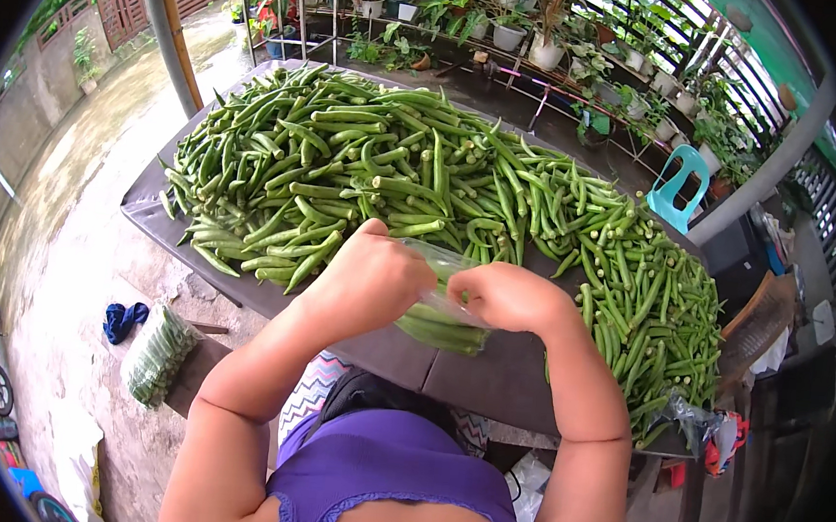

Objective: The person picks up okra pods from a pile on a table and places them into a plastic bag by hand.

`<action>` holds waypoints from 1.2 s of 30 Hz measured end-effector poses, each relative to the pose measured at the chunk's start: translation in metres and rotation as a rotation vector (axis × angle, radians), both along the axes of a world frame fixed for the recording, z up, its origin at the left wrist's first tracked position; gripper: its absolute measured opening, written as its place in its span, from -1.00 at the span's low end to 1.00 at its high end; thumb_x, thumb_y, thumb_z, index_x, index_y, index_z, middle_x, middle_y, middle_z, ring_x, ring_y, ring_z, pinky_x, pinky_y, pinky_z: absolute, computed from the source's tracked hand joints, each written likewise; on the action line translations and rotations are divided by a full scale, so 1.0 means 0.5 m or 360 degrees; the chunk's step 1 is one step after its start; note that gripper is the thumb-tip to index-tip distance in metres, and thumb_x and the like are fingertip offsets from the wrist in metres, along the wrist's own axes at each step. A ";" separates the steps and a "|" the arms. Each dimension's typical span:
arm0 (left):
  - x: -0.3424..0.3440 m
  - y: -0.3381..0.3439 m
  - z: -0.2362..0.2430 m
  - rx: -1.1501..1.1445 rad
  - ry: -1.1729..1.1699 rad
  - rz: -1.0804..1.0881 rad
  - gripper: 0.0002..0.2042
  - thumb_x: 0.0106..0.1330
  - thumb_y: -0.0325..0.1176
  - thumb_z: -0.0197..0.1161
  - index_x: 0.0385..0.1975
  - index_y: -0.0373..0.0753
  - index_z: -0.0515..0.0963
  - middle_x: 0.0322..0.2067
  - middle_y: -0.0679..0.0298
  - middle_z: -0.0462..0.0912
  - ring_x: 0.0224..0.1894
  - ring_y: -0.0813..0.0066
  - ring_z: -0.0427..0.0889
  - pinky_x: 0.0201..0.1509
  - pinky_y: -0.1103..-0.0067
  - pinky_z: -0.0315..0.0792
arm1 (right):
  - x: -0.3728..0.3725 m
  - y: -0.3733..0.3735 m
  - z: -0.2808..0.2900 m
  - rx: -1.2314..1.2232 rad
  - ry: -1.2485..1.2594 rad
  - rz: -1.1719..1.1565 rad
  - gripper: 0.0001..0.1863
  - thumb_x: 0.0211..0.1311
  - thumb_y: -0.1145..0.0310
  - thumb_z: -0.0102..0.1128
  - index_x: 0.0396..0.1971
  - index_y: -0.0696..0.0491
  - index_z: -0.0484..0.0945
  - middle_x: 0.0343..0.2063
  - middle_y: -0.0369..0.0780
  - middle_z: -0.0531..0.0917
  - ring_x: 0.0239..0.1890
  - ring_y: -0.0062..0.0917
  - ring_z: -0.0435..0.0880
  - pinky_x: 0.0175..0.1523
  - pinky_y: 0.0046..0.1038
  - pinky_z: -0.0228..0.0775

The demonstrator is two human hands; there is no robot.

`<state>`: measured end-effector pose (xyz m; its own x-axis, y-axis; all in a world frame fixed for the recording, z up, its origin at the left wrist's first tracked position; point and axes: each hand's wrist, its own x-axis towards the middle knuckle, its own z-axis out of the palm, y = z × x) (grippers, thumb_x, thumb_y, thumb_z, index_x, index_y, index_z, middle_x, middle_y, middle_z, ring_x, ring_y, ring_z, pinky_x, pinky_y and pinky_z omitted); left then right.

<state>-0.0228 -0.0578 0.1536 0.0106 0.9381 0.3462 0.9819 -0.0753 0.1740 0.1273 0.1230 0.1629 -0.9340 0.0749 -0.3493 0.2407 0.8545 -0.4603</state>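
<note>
Between my hands is a clear plastic bag (444,333) with several green okra pods in its lower part, close to the table's near edge. My left hand (370,275) is closed on the left side of the bag's mouth, knuckles up. Fingers of my right hand (505,296) pinch the right side of the mouth. Just beyond both hands, a big heap of loose okra (348,159) covers much of the brown table (373,353). Smaller okra pods (643,296) spread along the table's right side.
A filled bag of okra (159,354) rests on a bench (199,374) at the lower left, beside a dark blue cloth (125,321). Crumpled plastic bags (697,426) lie at the table's right corner. Beyond stand a teal chair (678,190), a post (768,174) and potted plants (509,35).
</note>
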 end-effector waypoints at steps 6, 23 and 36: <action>-0.009 0.020 -0.033 -0.0106 -0.0345 -0.0074 -0.84 0.10 -0.47 0.25 -0.30 -0.21 0.60 -0.48 0.22 0.67 -0.33 0.17 0.66 -0.02 0.35 0.38 | 0.025 0.039 -0.016 -0.0232 0.0013 0.0088 -0.60 0.03 0.55 0.16 -0.06 0.06 0.65 -0.46 -0.10 0.69 -0.39 -0.24 0.67 -0.22 -0.26 0.46; 0.032 -0.003 -0.087 -0.0113 0.0216 -0.0241 -0.71 0.14 -0.34 0.27 -0.10 -0.06 0.56 -0.23 0.44 0.61 -0.21 0.52 0.65 -0.13 0.49 0.28 | -0.046 0.311 -0.161 -0.0366 0.1155 -0.1138 -0.92 0.31 0.51 0.26 -0.26 0.17 0.66 -0.43 -0.25 0.72 -0.49 -0.66 0.61 -0.34 -0.55 0.51; 0.017 -0.021 -0.091 -0.0079 0.0075 -0.0317 -0.68 0.12 -0.39 0.21 -0.09 -0.07 0.64 -0.18 0.42 0.60 -0.15 0.48 0.62 -0.01 0.46 0.31 | -0.061 0.251 -0.144 -0.0537 0.1350 -0.1220 -0.80 0.32 0.44 0.26 -0.12 0.20 0.63 -0.28 -0.22 0.75 -0.29 -0.55 0.71 -0.13 -0.42 0.57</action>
